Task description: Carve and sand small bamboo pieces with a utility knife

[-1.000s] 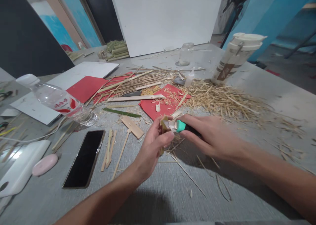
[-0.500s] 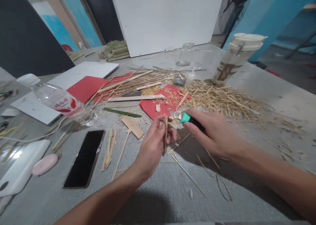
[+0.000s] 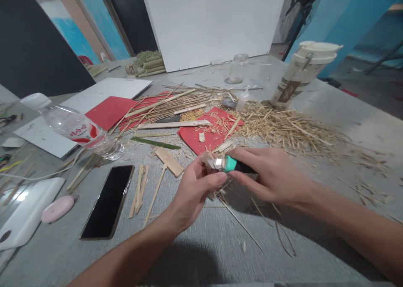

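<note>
A: Quick — what's in the hands?
B: The left hand [image 3: 192, 188] is closed on a small wood piece [image 3: 206, 159], thumb toward the knife. The right hand [image 3: 272, 173] is wrapped round a knife [image 3: 232, 164], black w/ a green collar, metal end at the wood.
A: Where's that, approx.?
B: Just above the worktop [image 3: 132, 262], on the near side of the red paper [image 3: 195, 132] w/ shavings on it.
A: And on the person's left?
B: Phone [image 3: 107, 203] lying flat, thin wood strips [image 3: 138, 190] beside it, then a flat wood block [image 3: 169, 161] w/ a stick touching it. Green strip [image 3: 155, 143] just beyond. Clear bottle [image 3: 75, 127] farther left, tilted in view.
A: Right side?
B: Straw pile [image 3: 292, 129], loose bits around — white-lidded cup [image 3: 296, 75] behind it.
</note>
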Motion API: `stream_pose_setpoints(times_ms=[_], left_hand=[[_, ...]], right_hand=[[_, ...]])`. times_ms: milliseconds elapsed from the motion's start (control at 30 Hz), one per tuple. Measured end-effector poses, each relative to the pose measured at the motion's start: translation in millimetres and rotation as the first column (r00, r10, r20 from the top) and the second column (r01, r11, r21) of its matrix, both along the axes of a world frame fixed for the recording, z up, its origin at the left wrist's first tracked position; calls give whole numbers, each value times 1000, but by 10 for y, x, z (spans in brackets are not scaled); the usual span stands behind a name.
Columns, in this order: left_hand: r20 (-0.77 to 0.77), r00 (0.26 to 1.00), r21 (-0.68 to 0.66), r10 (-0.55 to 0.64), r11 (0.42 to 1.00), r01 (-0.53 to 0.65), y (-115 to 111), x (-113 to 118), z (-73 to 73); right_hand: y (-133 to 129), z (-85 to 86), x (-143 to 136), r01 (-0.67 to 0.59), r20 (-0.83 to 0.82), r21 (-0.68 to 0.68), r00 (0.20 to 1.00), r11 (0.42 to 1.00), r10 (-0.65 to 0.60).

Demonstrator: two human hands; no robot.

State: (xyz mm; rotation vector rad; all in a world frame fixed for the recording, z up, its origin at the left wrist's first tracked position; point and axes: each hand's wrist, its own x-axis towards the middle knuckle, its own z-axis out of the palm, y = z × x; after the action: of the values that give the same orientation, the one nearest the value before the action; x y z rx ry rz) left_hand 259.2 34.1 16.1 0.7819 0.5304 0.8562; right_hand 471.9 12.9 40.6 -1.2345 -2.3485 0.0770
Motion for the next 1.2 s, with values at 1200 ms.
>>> stream_pose_setpoints(times_ms=[1200], left_hand=[[-203,979,82,-17,996,34,-36,7,3]], right_hand=[[-49,63,-27,-117,105,82,989,990,108]])
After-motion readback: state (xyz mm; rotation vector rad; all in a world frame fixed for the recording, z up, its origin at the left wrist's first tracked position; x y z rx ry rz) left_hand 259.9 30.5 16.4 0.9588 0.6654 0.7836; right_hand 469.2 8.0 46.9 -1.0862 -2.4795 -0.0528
